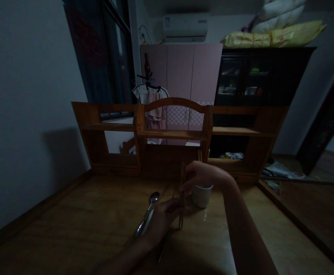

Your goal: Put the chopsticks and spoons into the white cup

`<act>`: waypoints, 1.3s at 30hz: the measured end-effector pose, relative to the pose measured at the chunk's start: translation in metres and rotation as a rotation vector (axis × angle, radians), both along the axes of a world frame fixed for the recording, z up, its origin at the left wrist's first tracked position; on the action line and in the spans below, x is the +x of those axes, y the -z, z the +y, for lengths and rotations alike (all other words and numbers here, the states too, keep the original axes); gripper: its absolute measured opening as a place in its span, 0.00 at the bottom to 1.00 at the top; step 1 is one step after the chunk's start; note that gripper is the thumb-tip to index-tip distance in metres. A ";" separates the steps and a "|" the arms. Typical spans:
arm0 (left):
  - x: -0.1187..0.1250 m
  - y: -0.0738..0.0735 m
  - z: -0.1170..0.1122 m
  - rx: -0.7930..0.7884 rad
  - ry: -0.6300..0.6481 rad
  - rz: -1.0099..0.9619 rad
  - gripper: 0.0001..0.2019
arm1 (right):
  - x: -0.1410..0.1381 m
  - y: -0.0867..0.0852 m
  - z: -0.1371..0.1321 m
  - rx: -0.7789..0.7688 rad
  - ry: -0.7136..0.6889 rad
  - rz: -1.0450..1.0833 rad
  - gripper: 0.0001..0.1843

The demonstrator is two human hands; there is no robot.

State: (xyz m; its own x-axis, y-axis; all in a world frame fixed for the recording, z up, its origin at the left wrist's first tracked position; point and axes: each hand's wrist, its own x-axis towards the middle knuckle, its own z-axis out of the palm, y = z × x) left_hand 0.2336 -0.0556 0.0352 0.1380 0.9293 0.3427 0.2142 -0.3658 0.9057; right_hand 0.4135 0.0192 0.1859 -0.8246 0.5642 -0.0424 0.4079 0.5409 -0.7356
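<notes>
Over the wooden table [78,217], my right hand [197,176] and left hand [161,218] work beside a pale cup [201,197] toward the far edge, both grasping upright chopsticks [182,196], apparently aligning them; the next move calls for steadiness.

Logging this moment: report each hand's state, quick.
Left hand: closed, holding the chopsticks low down.
Right hand: closed, holding the same chopsticks higher up.

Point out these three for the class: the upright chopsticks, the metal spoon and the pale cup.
Chopsticks [182,196]: head view, on the middle of the shafts.
Spoon [154,196]: head view, on its bowl.
Cup [201,197]: head view, on its outer wall.
</notes>
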 end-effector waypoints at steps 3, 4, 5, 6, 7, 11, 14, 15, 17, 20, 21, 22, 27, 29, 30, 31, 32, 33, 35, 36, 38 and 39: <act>0.001 -0.001 0.000 -0.020 0.035 -0.012 0.08 | 0.002 -0.002 -0.003 -0.054 -0.027 0.071 0.17; 0.001 -0.002 -0.001 -0.027 0.044 -0.011 0.08 | 0.003 -0.003 -0.004 -0.058 -0.033 0.089 0.17; 0.002 -0.003 -0.002 -0.035 0.045 -0.005 0.09 | 0.004 -0.005 -0.006 -0.061 -0.038 0.100 0.18; 0.002 -0.005 -0.003 -0.045 0.043 0.007 0.09 | 0.006 -0.007 -0.008 -0.068 -0.039 0.107 0.18; 0.003 -0.007 -0.004 -0.058 0.041 0.023 0.09 | 0.007 -0.009 -0.011 -0.077 -0.035 0.108 0.19; 0.004 -0.015 -0.010 -0.067 0.051 0.073 0.09 | 0.013 -0.019 -0.021 -0.035 0.001 0.100 0.19; 0.004 -0.018 -0.014 -0.026 0.042 0.104 0.09 | 0.015 -0.026 -0.028 0.056 0.016 0.090 0.17; 0.003 -0.019 -0.015 -0.019 0.032 0.123 0.09 | 0.015 -0.028 -0.029 0.073 0.020 0.082 0.17; 0.002 -0.020 -0.015 -0.011 0.015 0.163 0.10 | 0.015 -0.029 -0.032 0.075 0.031 0.073 0.17; 0.001 -0.018 -0.014 -0.007 0.029 0.194 0.11 | 0.014 -0.027 -0.032 0.032 0.047 0.084 0.17; 0.001 -0.017 -0.013 -0.011 0.042 0.192 0.11 | 0.014 -0.026 -0.032 0.016 0.050 0.090 0.17; 0.001 -0.016 -0.012 -0.021 0.056 0.186 0.11 | 0.013 -0.025 -0.031 0.002 0.054 0.095 0.16; 0.004 -0.013 -0.007 -0.109 0.052 0.154 0.12 | 0.011 -0.019 -0.024 0.003 0.052 0.108 0.14; 0.005 -0.015 -0.008 -0.139 0.033 0.152 0.11 | 0.010 -0.018 -0.021 0.021 0.041 0.105 0.14; 0.006 -0.017 -0.008 -0.147 0.029 0.148 0.10 | 0.010 -0.018 -0.020 0.030 0.040 0.103 0.15; 0.006 -0.018 -0.009 -0.149 0.028 0.141 0.09 | 0.009 -0.018 -0.019 0.039 0.039 0.103 0.14; 0.007 -0.020 -0.009 -0.151 0.031 0.135 0.09 | 0.009 -0.018 -0.019 0.044 0.039 0.104 0.14; 0.007 -0.021 -0.010 -0.155 0.033 0.131 0.09 | 0.009 -0.019 -0.019 0.041 0.038 0.107 0.13; 0.007 -0.021 -0.010 -0.158 0.037 0.125 0.09 | 0.008 -0.019 -0.019 0.018 0.036 0.109 0.13; 0.007 -0.020 -0.010 -0.150 0.039 0.124 0.09 | 0.008 -0.019 -0.019 0.004 0.035 0.109 0.13; 0.006 -0.019 -0.009 -0.137 0.038 0.127 0.10 | 0.008 -0.019 -0.018 -0.011 0.035 0.109 0.14; 0.006 -0.018 -0.009 -0.134 0.035 0.129 0.10 | 0.008 -0.019 -0.018 -0.011 0.033 0.113 0.14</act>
State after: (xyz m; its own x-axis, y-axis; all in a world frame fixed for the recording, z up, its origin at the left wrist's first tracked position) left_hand 0.2398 -0.0643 0.0534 0.2056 0.9592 0.1941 0.3206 -0.2534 0.9127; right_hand 0.4210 0.0008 0.2045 -0.8055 0.5909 0.0434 0.3393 0.5201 -0.7838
